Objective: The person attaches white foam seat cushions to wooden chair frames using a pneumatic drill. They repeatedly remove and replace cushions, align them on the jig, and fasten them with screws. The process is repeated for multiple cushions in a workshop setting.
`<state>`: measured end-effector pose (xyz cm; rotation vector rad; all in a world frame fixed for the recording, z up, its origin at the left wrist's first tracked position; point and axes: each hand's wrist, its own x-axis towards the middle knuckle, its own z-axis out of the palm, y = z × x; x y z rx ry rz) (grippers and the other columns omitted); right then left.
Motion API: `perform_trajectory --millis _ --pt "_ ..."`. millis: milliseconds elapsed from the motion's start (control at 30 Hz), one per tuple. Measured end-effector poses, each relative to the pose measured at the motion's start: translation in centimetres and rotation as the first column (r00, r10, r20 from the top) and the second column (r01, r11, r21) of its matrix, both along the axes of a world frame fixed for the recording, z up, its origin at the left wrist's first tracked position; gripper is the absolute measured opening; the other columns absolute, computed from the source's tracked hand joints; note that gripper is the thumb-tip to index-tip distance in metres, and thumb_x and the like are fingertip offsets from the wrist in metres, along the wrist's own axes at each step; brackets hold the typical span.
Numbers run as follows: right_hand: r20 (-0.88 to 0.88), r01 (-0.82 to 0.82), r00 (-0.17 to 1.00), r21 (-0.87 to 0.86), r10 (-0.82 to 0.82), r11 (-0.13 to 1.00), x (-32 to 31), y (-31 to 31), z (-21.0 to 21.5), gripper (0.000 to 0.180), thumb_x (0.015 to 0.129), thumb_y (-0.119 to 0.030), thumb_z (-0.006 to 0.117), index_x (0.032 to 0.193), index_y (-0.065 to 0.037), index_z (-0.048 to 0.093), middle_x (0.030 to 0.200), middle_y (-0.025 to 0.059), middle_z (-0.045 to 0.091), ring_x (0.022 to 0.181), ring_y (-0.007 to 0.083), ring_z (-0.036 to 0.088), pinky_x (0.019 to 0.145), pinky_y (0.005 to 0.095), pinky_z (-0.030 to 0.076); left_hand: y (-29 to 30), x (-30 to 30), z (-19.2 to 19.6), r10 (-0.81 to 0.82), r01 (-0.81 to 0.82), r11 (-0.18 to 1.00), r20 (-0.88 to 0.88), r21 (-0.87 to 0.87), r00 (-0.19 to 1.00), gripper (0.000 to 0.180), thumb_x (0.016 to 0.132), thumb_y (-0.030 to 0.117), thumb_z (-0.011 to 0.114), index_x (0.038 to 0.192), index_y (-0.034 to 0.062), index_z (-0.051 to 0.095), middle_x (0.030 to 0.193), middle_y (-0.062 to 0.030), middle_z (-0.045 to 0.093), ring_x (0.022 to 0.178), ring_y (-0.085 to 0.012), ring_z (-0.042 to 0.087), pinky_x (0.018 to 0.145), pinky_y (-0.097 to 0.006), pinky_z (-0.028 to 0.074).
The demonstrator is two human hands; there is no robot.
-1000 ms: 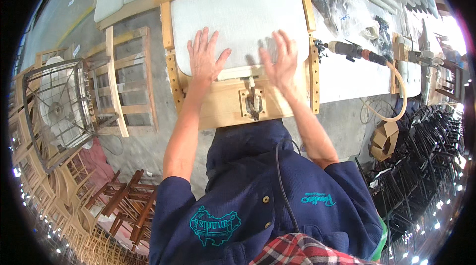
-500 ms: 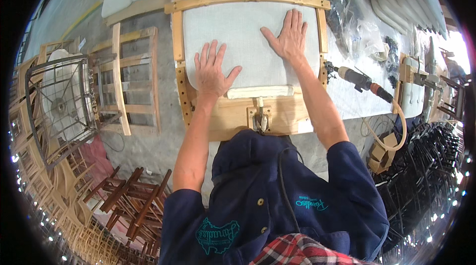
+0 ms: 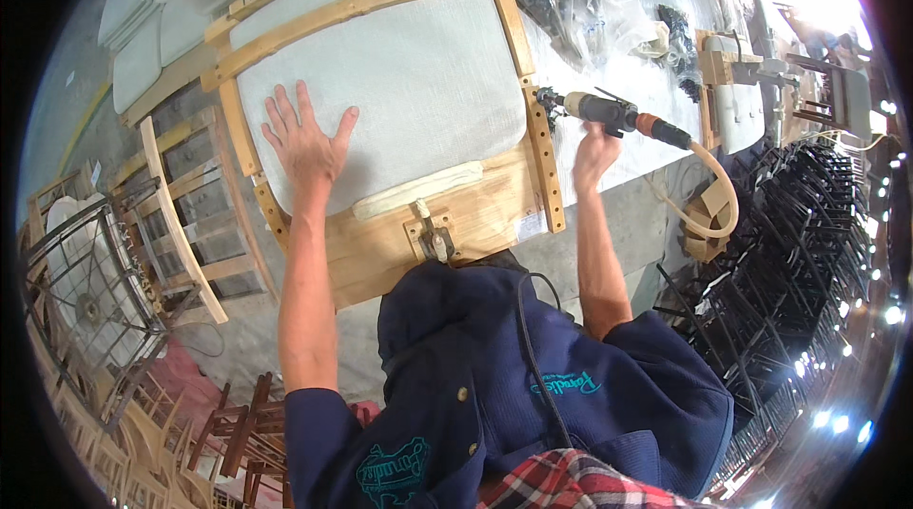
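Observation:
My left hand (image 3: 309, 149) lies flat with spread fingers on a pale grey fabric-covered seat pad (image 3: 399, 81). The pad sits inside a wooden jig (image 3: 545, 152) with drilled side rails and crossbars. My right hand (image 3: 596, 159) has its fingers curled at the near side of an air drill (image 3: 604, 111), closed on its body; the fingertips are partly hidden. The drill lies beside the jig's right rail, its chuck pointing at the rail. A toggle clamp (image 3: 435, 238) presses a padded bar (image 3: 418, 190) at the pad's near edge.
A cream hose (image 3: 728, 195) curves from the drill past a cardboard box (image 3: 706, 224). Plastic bags (image 3: 618, 19) lie beyond the drill. Wooden frames (image 3: 190, 214) stand at left, black metal frames (image 3: 770, 271) are heaped at right, and more pads (image 3: 143, 43) are stacked behind.
My right hand has left the pad and moved right to the drill, its fingers curling. My left hand stays spread on the pad. The whole view has turned and shifted toward the right.

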<state>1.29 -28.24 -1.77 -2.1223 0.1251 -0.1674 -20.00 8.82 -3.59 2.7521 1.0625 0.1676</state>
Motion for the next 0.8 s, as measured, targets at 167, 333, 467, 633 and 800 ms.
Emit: perform_trajectory --millis 167,333,467,633,800 --pt "-0.015 -0.146 0.985 0.475 0.173 0.868 14.4 -1.2 -3.5 0.038 0.096 -0.007 0.060 0.131 0.007 0.062 0.120 0.0195 0.070 0.106 0.0245 0.070 0.092 0.0372 0.056 0.5 0.4 -0.1 -0.021 0.022 1.000 0.009 -0.021 1.000 0.106 0.088 0.077 0.056 0.160 0.0047 0.030 0.166 -0.0279 0.018 0.155 -0.0456 0.011 0.124 -0.064 0.009" --pt "-0.077 -0.244 0.963 0.161 0.258 0.956 23.8 2.1 -6.9 0.034 0.095 -0.009 0.059 0.125 0.005 0.066 0.115 0.0172 0.072 0.102 0.0275 0.070 0.088 0.0341 0.055 0.3 0.4 0.8 -0.019 0.018 0.999 -0.031 -0.031 0.999 0.103 0.090 0.074 0.055 0.162 0.0072 0.025 0.168 -0.0245 0.017 0.156 -0.0438 0.011 0.124 -0.062 0.010" --pt "-0.041 -0.456 0.862 -0.496 0.505 0.738 28.7 2.5 -9.4 0.041 0.088 -0.020 0.056 0.123 -0.001 0.066 0.116 0.0281 0.066 0.104 0.0440 0.065 0.091 0.0459 0.051 0.3 0.2 0.8 -0.002 -0.001 0.998 -0.035 -0.067 0.999 0.105 0.088 0.077 0.055 0.161 0.0066 0.028 0.169 -0.0234 0.014 0.157 -0.0429 0.008 0.124 -0.062 0.006" --pt "-0.012 -0.532 0.805 -0.456 0.593 0.713 30.3 4.8 -11.1 0.055 0.087 -0.041 0.064 0.126 -0.002 0.065 0.123 0.0251 0.068 0.117 0.0411 0.063 0.098 0.0498 0.049 0.4 0.1 0.4 -0.010 0.008 0.998 -0.027 -0.063 1.000 0.108 0.087 0.079 0.055 0.162 0.0078 0.025 0.170 -0.0210 0.012 0.157 -0.0410 0.006 0.124 -0.062 0.005" --pt "-0.200 -0.660 0.740 -0.397 0.642 0.637 30.1 5.5 -8.5 0.050 0.087 -0.038 0.067 0.123 -0.003 0.068 0.116 0.0224 0.072 0.110 0.0374 0.067 0.091 0.0467 0.052 0.2 0.0 0.2 0.014 -0.018 0.998 -0.072 -0.054 0.997 0.109 0.086 0.080 0.054 0.162 0.0085 0.025 0.170 -0.0203 0.013 0.157 -0.0404 0.006 0.124 -0.061 0.005"
